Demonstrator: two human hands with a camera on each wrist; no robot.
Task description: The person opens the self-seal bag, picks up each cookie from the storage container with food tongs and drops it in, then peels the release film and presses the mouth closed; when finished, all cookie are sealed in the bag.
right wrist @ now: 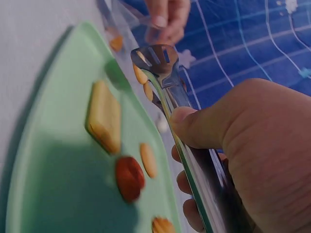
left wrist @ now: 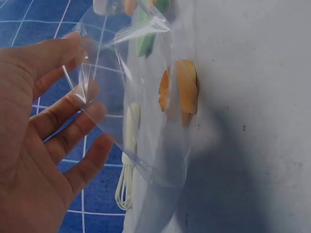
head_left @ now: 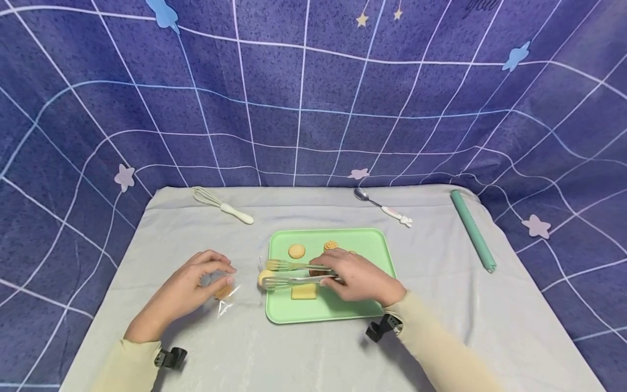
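My left hand pinches a clear plastic bag at its edge, left of the tray. An orange-brown cookie lies at the bottom of the bag. Metal tongs are gripped in my right hand, reaching leftward over the green tray. By the tong tips, at the tray's left edge, is a round yellow cookie; whether the tips clasp it I cannot tell. On the tray lie a rectangular cookie, a round cookie, a swirled cookie and a dark reddish one.
A cream whisk lies behind the tray on the left, and a spoon with a white handle behind it on the right. Farther right is a long green rod-like item. A patterned blue cloth hangs behind the table.
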